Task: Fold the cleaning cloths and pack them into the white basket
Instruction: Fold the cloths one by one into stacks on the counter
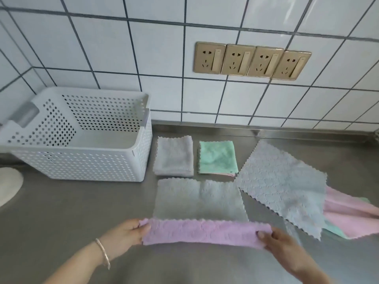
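Observation:
A cloth with a grey face and a pink underside (198, 201) lies spread on the steel counter, its near edge turned up as a pink strip. My left hand (129, 232) pinches the strip's left corner and my right hand (276, 240) pinches its right corner. Behind it lie a folded grey cloth (174, 156) and a folded green cloth (217, 157). The white perforated basket (86, 162) stands at the left with nothing visible inside. To the right an unfolded grey cloth (283, 185) lies over a pink one (348, 212).
The steel counter (71, 212) meets a tiled wall with a row of gold sockets (252, 61). A white rounded object (8, 185) sits at the far left edge. A green cloth edge (334, 229) peeks out under the pile at right.

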